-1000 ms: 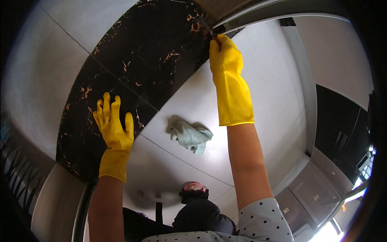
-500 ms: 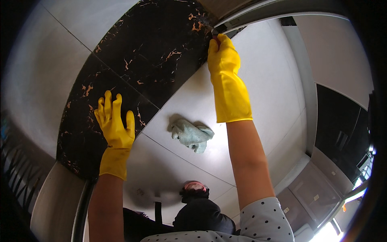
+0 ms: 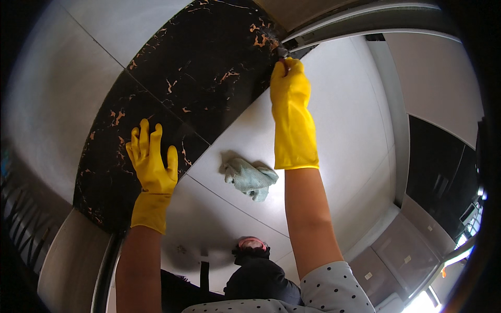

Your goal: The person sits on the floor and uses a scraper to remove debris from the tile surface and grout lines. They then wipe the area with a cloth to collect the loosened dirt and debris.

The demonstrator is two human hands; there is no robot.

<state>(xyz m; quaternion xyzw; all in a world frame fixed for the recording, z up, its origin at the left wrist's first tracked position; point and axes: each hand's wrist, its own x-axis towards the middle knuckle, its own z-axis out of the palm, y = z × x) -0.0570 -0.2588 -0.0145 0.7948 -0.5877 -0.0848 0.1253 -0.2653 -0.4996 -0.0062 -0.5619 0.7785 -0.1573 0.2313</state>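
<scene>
Left hand: your left hand (image 3: 151, 164), in a yellow rubber glove, lies open with the fingers spread and pressed flat on the black tile.
Black tile: the black marbled band (image 3: 198, 78), veined in orange-gold, curves from the lower left up to the top centre; your left palm rests on its lower part, near the edge where it meets the white surface.
Left surround: pale grey-white tiles (image 3: 57, 94) lie beyond the black band on the far left, with a thin joint line between them.
White surface: the glossy white tiled floor (image 3: 344, 120) fills the middle and right; it reflects a dark shape low in the centre.
Cloth: a crumpled pale green cloth (image 3: 250, 179) lies loose on the white surface between your two forearms, touching neither hand, just left of your right glove's cuff.
Right hand: your right hand (image 3: 289, 86), also gloved in yellow, reaches far up to the corner where the black band meets a grey frame; the fingers are curled closed around a small dark tool (image 3: 283, 53) whose tip pokes above the fingertips. What kind of tool it is, you cannot tell.
Frame: a grey track or threshold (image 3: 365, 21) runs along the top right, just beyond your right fingertips.
Right edge: dark panels and pale cabinet fronts (image 3: 417, 229) sit at the lower right.
</scene>
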